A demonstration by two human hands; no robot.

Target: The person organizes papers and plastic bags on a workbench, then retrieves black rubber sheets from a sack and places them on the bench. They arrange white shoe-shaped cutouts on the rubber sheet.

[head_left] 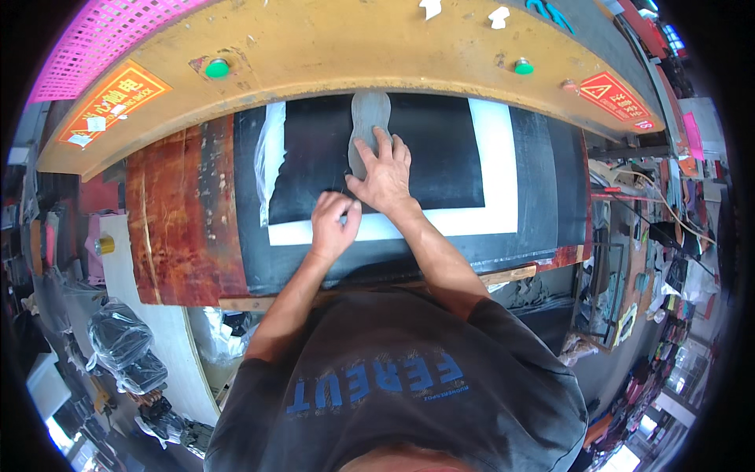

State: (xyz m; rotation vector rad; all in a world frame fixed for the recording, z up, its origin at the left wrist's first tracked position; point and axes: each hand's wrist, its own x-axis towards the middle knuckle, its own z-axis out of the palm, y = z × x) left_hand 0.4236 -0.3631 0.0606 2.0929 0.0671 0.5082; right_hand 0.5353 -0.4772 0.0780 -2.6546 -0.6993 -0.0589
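Note:
My right hand (385,175) lies with spread fingers on a grey shoe-sole-shaped piece (370,112), whose far end reaches the edge of the yellow beam. The piece rests on a black sheet (440,157), which lies over a white sheet (493,189). Just left of it, over the near edge of the black sheet, my left hand (336,222) is closed with curled fingers. Whatever those fingers hold, if anything, is hidden.
A yellow machine beam (362,51) with two green buttons (217,68) spans the far side. The dark work board (259,259) has a worn reddish-brown panel (181,212) on its left. A pink basket (110,39) stands far left; black plastic-wrapped bundles (122,338) sit lower left.

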